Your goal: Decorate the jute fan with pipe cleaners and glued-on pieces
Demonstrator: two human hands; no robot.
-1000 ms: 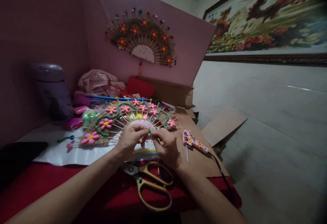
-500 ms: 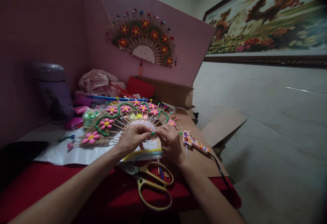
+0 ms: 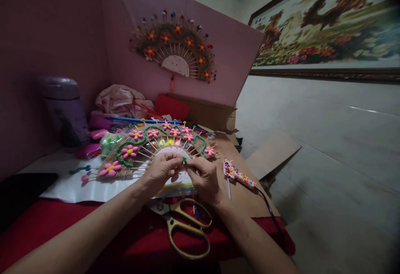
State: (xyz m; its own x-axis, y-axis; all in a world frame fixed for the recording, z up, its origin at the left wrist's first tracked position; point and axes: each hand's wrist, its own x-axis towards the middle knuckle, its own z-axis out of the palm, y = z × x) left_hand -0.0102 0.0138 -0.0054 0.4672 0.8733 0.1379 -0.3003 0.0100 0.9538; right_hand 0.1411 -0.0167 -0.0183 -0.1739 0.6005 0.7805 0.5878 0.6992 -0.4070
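Both my hands meet over the lower middle of a half-round craft fan (image 3: 131, 151) of twine, sticks, pink flowers and green pipe cleaner that lies flat on the table. My left hand (image 3: 161, 170) and my right hand (image 3: 204, 178) each pinch a small green piece (image 3: 184, 159) between fingertips, fingers closed. It looks like a short bit of green pipe cleaner. Gold-handled scissors (image 3: 187, 228) lie just below my hands on the red cloth.
A patterned glue gun (image 3: 239, 176) with a black cord lies right of my right hand on cardboard. A finished fan (image 3: 176, 47) hangs on the pink board. A purple flask (image 3: 65, 111), pink cloth and craft bits crowd the back left. A dark object (image 3: 21, 190) sits at far left.
My hands have shifted slightly, first right and up, then back left. The pinched green piece stays between my fingertips. Nothing else has moved.
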